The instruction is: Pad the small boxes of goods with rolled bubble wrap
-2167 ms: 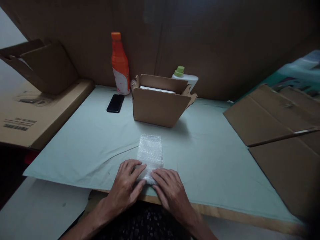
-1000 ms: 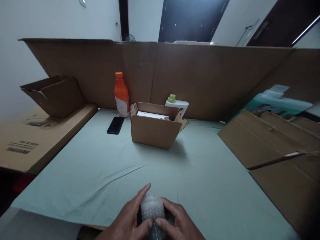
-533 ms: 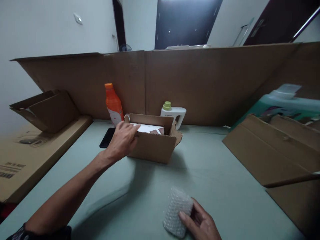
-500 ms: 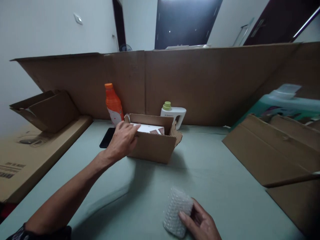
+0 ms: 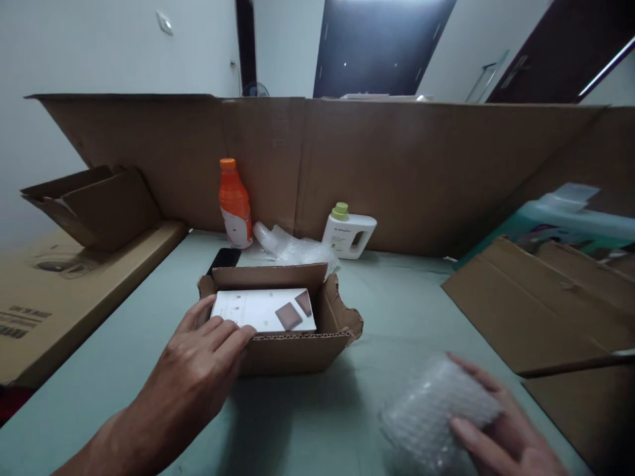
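Observation:
An open cardboard box (image 5: 297, 357) stands on the pale green table surface, with a white box (image 5: 255, 312) printed with brown squares inside it. My left hand (image 5: 206, 354) is closed on the box's near left rim, fingers over the edge and close to the white box. At the lower right, my right hand (image 5: 510, 423) grips a bubble-wrapped packet (image 5: 436, 410) between thumb and fingers, slightly blurred. What the bubble wrap covers cannot be made out.
Behind the box lie loose bubble wrap (image 5: 297, 248) and a dark phone-like slab (image 5: 223, 259). An orange bottle (image 5: 235, 205) and a white jug with a green cap (image 5: 350, 231) stand by the cardboard wall (image 5: 397, 165). Cardboard cartons (image 5: 536, 304) and a teal jug (image 5: 550, 215) are on the right.
My left hand has drawn the cardboard box nearer and a little left, uncovering the bubble wrap behind. My right hand has moved right with the bubble-wrapped packet.

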Demonstrator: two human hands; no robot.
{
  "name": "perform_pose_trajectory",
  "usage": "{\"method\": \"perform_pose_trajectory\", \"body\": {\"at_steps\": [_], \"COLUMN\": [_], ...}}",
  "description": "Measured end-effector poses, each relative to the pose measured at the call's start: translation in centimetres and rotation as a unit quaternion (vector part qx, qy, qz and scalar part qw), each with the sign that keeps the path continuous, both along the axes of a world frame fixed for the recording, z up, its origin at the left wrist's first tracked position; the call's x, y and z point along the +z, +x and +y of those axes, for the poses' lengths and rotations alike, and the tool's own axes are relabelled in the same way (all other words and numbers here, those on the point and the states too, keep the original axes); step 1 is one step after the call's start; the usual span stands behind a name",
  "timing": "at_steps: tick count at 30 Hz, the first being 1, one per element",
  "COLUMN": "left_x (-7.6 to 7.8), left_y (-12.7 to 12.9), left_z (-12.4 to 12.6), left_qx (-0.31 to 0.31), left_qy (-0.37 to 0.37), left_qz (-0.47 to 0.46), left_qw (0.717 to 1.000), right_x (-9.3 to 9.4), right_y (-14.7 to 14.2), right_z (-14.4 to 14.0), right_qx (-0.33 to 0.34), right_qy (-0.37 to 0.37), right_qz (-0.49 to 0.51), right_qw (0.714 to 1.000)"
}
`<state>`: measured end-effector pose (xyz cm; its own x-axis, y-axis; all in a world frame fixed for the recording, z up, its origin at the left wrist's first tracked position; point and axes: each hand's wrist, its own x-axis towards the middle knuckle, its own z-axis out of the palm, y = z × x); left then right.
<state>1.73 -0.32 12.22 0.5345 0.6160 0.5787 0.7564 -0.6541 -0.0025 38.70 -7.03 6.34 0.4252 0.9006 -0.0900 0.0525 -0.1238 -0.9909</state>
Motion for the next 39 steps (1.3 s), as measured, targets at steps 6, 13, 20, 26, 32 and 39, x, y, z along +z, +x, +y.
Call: {"method": "perform_pose_trajectory", "body": {"at_steps": [6, 13, 20, 26, 32, 39], "left_x": [-0.8, -1.1, -1.4, -1.6, -1.9, -1.8], "left_y": [0.1, 0.1, 0.1, 0.0, 0.0, 0.1], "left_z": [0.0, 0.1, 0.0, 0.1, 0.5, 0.4], "left_qx": [0.014, 0.019, 0.018, 0.011, 0.013, 0.013], "left_qy": [0.021, 0.047, 0.065, 0.063, 0.064, 0.061], "left_qz": [-0.002, -0.020, -0.037, -0.041, -0.046, -0.041], "left_qw": [1.000, 0.999, 0.997, 0.997, 0.997, 0.997], "right_x": [10.0, 12.0, 12.7, 13.9, 14.4, 14.1], "right_y": [-4.8, -11.1, -14.0, -15.5, -16.5, -17.7], "right_z": [5.6, 11.3, 11.3, 11.1, 12.1, 13.7], "right_qx": [0.073, 0.098, 0.125, 0.272, 0.290, 0.360], "right_qy": [0.183, 0.128, -0.045, -0.115, -0.144, -0.180], "right_qz": [-0.067, -0.550, -0.788, -0.748, -0.755, -0.736], "right_qw": [0.978, 0.820, 0.601, 0.595, 0.570, 0.544]}}
